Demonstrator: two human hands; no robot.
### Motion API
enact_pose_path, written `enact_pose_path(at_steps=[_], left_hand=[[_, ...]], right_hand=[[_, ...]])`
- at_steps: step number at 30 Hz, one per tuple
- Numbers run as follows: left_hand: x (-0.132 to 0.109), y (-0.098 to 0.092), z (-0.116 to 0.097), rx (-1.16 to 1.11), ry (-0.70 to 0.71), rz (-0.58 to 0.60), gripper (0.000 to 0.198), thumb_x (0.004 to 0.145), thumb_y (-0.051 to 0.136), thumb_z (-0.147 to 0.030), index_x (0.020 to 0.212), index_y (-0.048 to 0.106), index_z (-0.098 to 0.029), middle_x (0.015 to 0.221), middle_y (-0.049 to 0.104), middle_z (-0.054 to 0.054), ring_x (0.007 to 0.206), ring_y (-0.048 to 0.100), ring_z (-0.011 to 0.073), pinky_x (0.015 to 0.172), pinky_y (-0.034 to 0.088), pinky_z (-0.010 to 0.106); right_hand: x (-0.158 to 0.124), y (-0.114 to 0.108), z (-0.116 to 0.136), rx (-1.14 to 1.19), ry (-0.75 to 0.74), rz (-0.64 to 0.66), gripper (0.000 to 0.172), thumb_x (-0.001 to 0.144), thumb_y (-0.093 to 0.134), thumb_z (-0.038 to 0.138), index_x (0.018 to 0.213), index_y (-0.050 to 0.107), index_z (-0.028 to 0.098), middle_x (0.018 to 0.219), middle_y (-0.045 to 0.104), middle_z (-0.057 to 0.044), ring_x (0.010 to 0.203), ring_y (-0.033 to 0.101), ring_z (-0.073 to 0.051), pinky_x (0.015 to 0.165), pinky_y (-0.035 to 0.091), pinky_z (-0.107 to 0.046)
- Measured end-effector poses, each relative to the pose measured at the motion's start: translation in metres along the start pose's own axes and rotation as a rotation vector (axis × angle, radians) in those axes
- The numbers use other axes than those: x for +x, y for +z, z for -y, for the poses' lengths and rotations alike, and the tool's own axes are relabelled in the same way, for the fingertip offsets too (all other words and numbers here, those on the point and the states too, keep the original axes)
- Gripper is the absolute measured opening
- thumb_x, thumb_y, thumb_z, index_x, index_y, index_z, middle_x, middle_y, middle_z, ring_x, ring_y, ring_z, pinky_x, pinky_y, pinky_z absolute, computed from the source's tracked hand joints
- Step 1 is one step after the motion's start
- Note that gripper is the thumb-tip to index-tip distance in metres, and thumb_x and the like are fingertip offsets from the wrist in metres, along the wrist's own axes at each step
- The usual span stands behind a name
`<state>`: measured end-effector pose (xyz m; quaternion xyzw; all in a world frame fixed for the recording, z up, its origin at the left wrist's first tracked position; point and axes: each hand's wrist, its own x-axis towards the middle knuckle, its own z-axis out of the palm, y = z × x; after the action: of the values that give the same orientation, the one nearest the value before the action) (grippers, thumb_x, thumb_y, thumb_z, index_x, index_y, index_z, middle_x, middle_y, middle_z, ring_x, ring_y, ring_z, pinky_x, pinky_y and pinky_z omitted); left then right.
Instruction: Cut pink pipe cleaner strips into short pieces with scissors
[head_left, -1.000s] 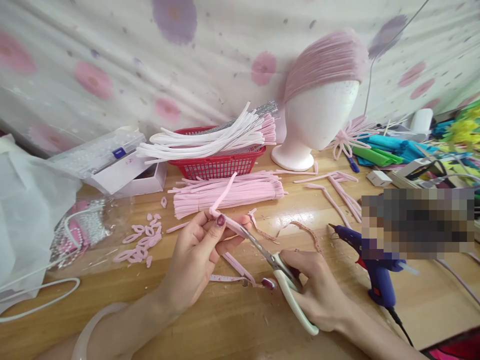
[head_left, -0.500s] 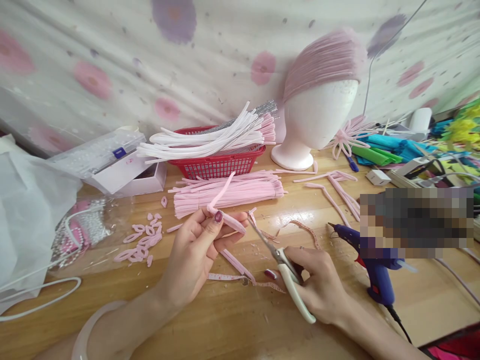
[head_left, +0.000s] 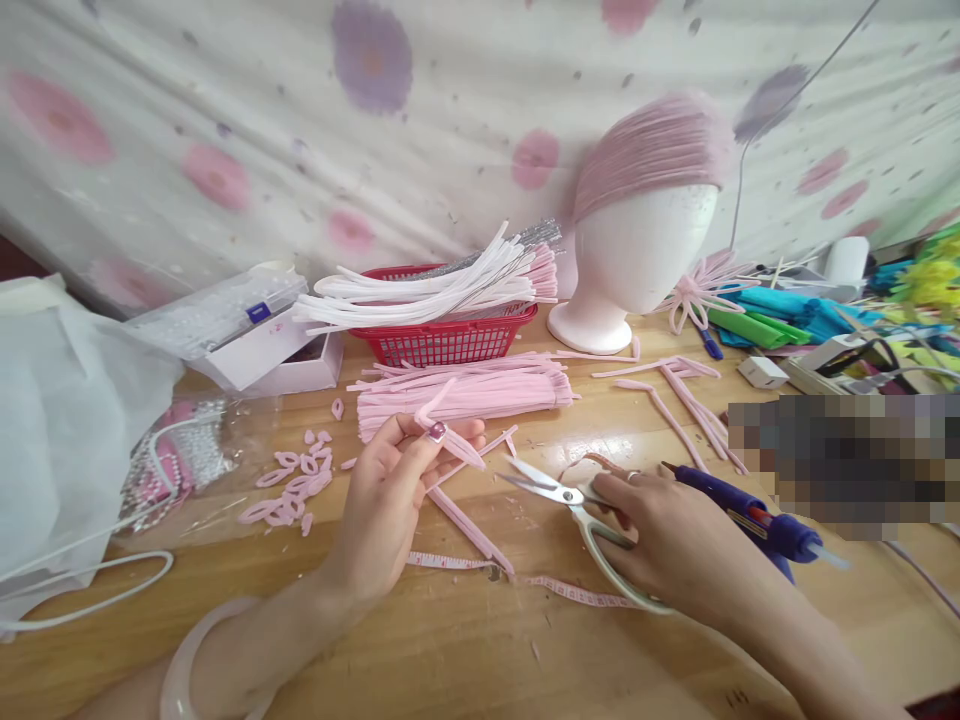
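Between thumb and fingers, my left hand (head_left: pixel 390 510) pinches a pink pipe cleaner (head_left: pixel 460 447) bent into a narrow loop, with one free end sticking up. My right hand (head_left: pixel 679 530) has its fingers at the handles of the pale-handled scissors (head_left: pixel 598 540), whose blades are parted and lie low over the table, pointing left. Part of the handles is hidden under the fingers. Below the hands, a folded pink pipe cleaner (head_left: pixel 472 528) lies by a tape measure (head_left: pixel 574 590). Behind my left hand rests a bundle of pink pipe cleaners (head_left: pixel 495 388).
Small pink loops (head_left: pixel 292 490) lie at left near a bag of beads (head_left: pixel 187 450). A red basket (head_left: pixel 450 343) holds white pipe cleaners. A white foam head (head_left: pixel 634 250) wears a pink cap. A blue glue gun (head_left: pixel 739 510) lies beside my right hand.
My right hand has moved right and lowered the scissors, turning them flatter with the blades away from the pipe cleaner. My left hand still pinches the loop. The view has shifted slightly.
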<state>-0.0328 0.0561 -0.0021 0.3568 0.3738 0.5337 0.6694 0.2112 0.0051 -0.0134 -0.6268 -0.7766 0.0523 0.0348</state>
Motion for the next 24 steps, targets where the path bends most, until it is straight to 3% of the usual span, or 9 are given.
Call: enact_pose_path(at_steps=[2,7,9,13,18,24], left_hand=[[0.001,0.000,0.000,-0.009,0.004,0.002,0.011,0.086,0.065,-0.025,0.081,0.058,-0.018,0.094,0.077,0.005,0.097,0.070,0.0196,0.092,0.052,0.035],[0.002,0.000,0.001,-0.050,-0.022,0.029,0.008,0.081,0.069,-0.022,0.079,0.063,-0.017,0.096,0.076,0.004,0.091,0.069,0.0171,0.083,0.053,0.030],[0.002,0.000,0.002,-0.060,-0.025,0.046,0.008,0.079,0.071,-0.023,0.080,0.067,-0.017,0.095,0.075,0.004,0.089,0.067,0.0159,0.081,0.053,0.028],[0.002,0.001,0.002,-0.053,-0.011,0.053,0.008,0.075,0.074,-0.023,0.078,0.071,-0.016,0.086,0.071,0.002,0.084,0.062,0.0125,0.078,0.052,0.024],[0.003,0.001,0.002,-0.060,-0.017,0.082,0.011,0.076,0.075,-0.026,0.079,0.072,-0.016,0.089,0.070,0.003,0.088,0.062,0.0140,0.083,0.052,0.026],[0.002,-0.001,0.000,-0.035,0.007,0.111,0.010,0.082,0.071,-0.027,0.083,0.070,-0.017,0.096,0.072,0.003,0.090,0.065,0.0147,0.086,0.053,0.029]], right_hand=[[-0.003,-0.006,-0.006,-0.154,0.000,0.056,0.013,0.074,0.058,0.024,0.063,0.051,0.021,0.059,0.060,-0.004,0.053,0.055,-0.020,0.051,0.024,-0.029],[-0.005,-0.009,-0.011,-0.194,-0.087,-0.053,0.004,0.075,0.057,0.021,0.070,0.058,0.021,0.069,0.066,-0.006,0.063,0.062,-0.022,0.055,0.032,-0.028],[-0.005,-0.008,-0.012,-0.213,-0.079,-0.018,0.007,0.073,0.058,0.019,0.066,0.057,0.021,0.064,0.065,-0.005,0.060,0.061,-0.021,0.053,0.030,-0.028],[-0.008,-0.005,-0.015,-0.104,-0.024,-0.102,0.013,0.079,0.055,0.024,0.067,0.053,0.020,0.059,0.060,-0.003,0.056,0.056,-0.017,0.053,0.030,-0.026],[-0.006,-0.009,-0.012,-0.119,0.071,0.010,0.016,0.073,0.060,0.024,0.061,0.050,0.020,0.055,0.055,-0.003,0.049,0.047,-0.015,0.050,0.021,-0.027],[-0.002,-0.013,0.012,0.449,0.042,-0.171,0.034,0.085,0.056,0.039,0.062,0.040,0.020,0.056,0.041,0.005,0.053,0.037,-0.010,0.049,0.026,-0.023]])
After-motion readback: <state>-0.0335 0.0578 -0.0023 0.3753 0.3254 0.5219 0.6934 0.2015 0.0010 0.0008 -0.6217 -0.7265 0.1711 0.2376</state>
